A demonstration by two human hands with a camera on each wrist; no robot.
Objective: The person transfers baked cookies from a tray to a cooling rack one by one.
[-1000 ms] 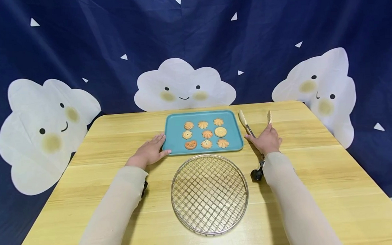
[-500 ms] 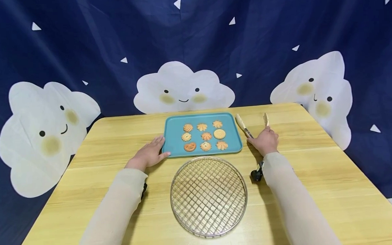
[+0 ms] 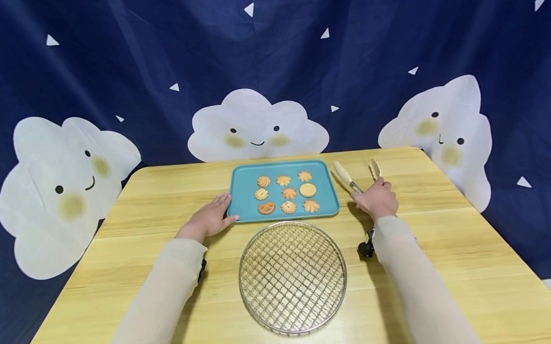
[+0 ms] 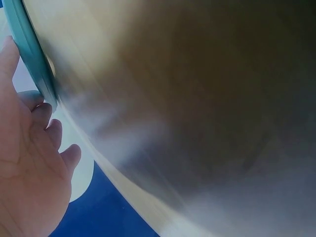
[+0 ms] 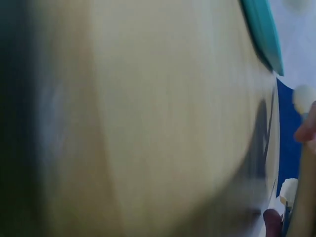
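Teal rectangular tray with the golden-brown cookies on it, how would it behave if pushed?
The teal rectangular tray would likely slide rather than tip, since it lies low and flat on the pale wooden table. It seems stiff, judging by its straight raised rim. The nine golden-brown cookies sit separately on it, so a jerk might shift them.

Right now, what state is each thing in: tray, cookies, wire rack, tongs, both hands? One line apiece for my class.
Tray: flat on the table, loaded
Cookies: on the tray, three rows of three
Wire rack: flat on the table
Tongs: arms spread apart
Right hand: gripping the tongs
Left hand: touching the tray's left edge
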